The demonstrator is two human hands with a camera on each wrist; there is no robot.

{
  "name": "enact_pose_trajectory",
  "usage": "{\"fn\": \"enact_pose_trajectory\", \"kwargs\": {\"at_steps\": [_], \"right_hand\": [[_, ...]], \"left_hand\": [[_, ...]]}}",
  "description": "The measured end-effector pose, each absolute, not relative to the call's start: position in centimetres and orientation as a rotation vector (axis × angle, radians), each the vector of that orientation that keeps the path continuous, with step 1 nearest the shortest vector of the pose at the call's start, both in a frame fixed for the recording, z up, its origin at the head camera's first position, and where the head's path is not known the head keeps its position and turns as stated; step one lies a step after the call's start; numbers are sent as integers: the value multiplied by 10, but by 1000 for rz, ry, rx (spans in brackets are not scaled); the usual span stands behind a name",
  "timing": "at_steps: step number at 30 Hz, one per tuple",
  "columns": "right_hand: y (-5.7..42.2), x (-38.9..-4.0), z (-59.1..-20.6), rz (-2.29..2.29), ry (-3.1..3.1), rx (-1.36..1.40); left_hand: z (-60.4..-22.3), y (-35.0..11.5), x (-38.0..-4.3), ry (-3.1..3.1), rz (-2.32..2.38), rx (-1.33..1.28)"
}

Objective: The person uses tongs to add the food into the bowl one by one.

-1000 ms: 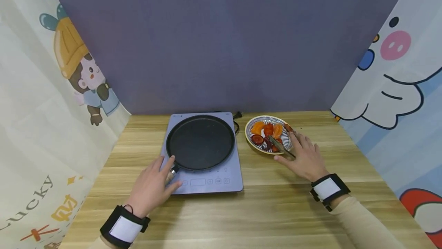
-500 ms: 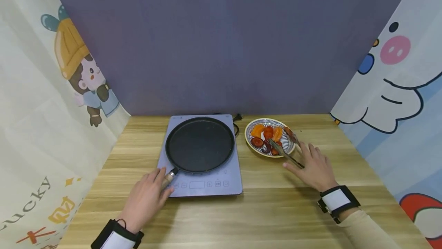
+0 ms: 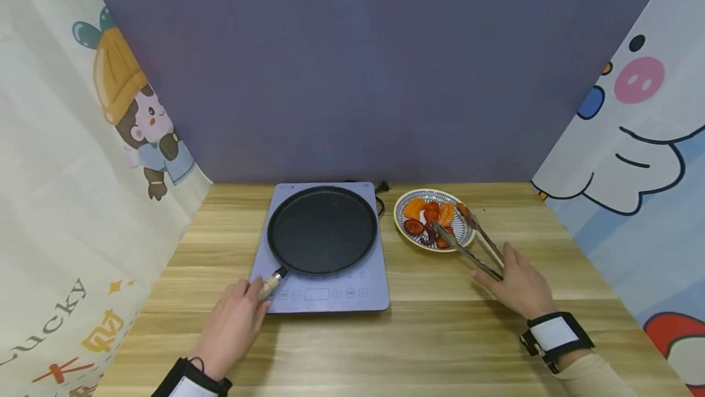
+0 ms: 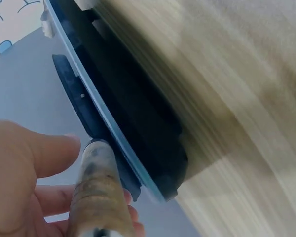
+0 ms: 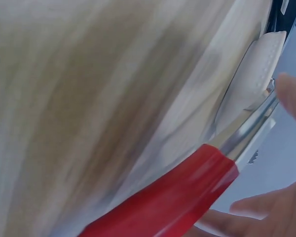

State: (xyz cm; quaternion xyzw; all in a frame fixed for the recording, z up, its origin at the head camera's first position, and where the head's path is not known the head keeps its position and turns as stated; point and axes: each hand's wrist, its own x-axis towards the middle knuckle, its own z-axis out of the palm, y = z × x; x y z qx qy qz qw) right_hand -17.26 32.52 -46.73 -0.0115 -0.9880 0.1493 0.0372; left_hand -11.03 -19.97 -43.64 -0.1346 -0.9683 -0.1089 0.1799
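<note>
A flat black frying pan (image 3: pixel 322 230) sits on a light induction cooker (image 3: pixel 380 290), its handle pointing front left. My left hand (image 3: pixel 231 323) is around the wooden handle (image 4: pixel 99 192), with the thumb on one side and fingertips showing past the other. Metal tongs (image 3: pixel 468 253) with a red grip (image 5: pixel 172 192) lean on the patterned plate (image 3: pixel 404 238), their arms spread. My right hand (image 3: pixel 520 287) is over their rear end, thumb and fingers apart on either side. Orange and dark red fruit pieces (image 3: pixel 432 212) lie in the plate.
A dark plug and cable (image 3: pixel 382 188) lie behind the cooker. A grey-purple panel (image 3: pixel 352 73) stands along the table's back edge, with printed curtains (image 3: pixel 655 158) on both sides. Wooden tabletop (image 3: pixel 396 348) extends in front of the cooker.
My right hand has moved back toward me and to the right along the tongs, uncovering more of their arms. My left hand has drawn back and closed in around the pan handle.
</note>
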Motion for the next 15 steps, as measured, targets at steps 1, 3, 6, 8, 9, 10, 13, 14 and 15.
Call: {"fn": "enact_pose_trajectory", "kwargs": {"at_steps": [1, 3, 6, 8, 9, 10, 13, 14, 15], "right_hand": [[326, -171, -467, 461, -3049, -50], [327, -169, -468, 465, -3075, -81], [329, -167, -468, 467, -3104, -106], [330, -166, -468, 480, -3109, -117], [330, -166, -468, 492, -3110, -117], [331, -166, -468, 502, -3111, -118], [331, -165, -469, 546, -3103, -123], [331, -165, -469, 554, -3100, -123], [332, -165, -469, 562, -3096, -123]], "left_hand": [[-437, -200, -110, -2743, -311, -373], [-439, -199, -109, -2749, -321, -362], [-441, -199, -108, -2751, -335, -350], [-443, -200, -107, -2743, -340, -348], [-443, -200, -107, -2737, -347, -348], [-444, -200, -107, -2730, -356, -346], [-446, -202, -107, -2723, -387, -333], [-446, -202, -107, -2723, -403, -326], [-447, -203, -107, -2725, -411, -321]]}}
